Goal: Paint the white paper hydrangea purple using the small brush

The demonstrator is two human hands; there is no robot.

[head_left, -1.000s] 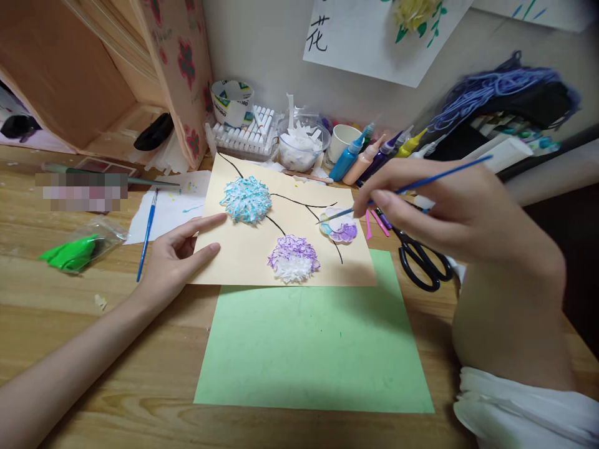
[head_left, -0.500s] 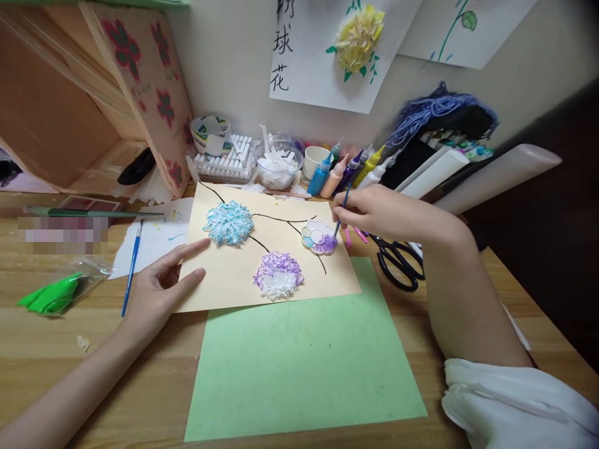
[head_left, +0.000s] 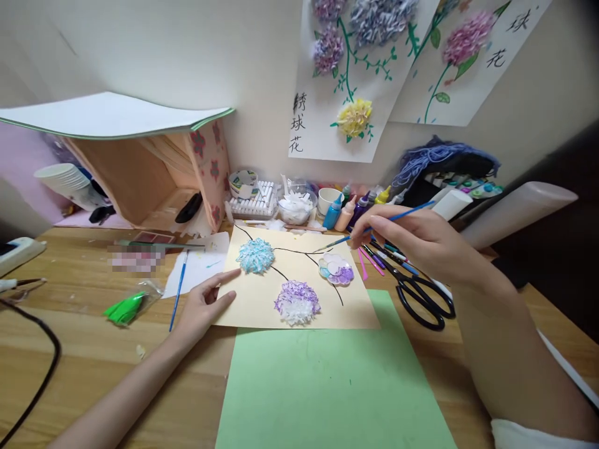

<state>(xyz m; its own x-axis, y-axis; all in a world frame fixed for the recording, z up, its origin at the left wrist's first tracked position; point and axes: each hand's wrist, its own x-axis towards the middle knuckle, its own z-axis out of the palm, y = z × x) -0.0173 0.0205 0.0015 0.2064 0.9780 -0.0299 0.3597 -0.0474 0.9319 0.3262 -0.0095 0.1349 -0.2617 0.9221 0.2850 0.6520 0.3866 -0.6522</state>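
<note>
My right hand (head_left: 397,234) grips a thin blue paintbrush (head_left: 407,213), its bristles pointing left over the cream paper (head_left: 248,305). Below the brush, a small flower-shaped palette (head_left: 336,269) with purple and light blue paint lies on that paper. Two ruffled paper flowers are on it too: a blue-and-white flower (head_left: 255,255) and a purple flower (head_left: 297,302) whose lower part is white. Black stem lines run between them. My left hand (head_left: 206,305) rests on the left edge of the cream paper, thumb and index finger apart, holding nothing.
A green sheet (head_left: 327,386) lies under the cream paper. Black scissors (head_left: 423,299) and pens are at the right. Paint bottles (head_left: 333,212), a bowl of paper strips (head_left: 296,207) and markers stand behind. Another blue brush (head_left: 178,290) and a green packet (head_left: 125,308) lie left.
My right hand has lifted the brush off the palette's purple paint and turned it from upright to nearly level. The camera view has tilted up. My left hand stays on the paper.
</note>
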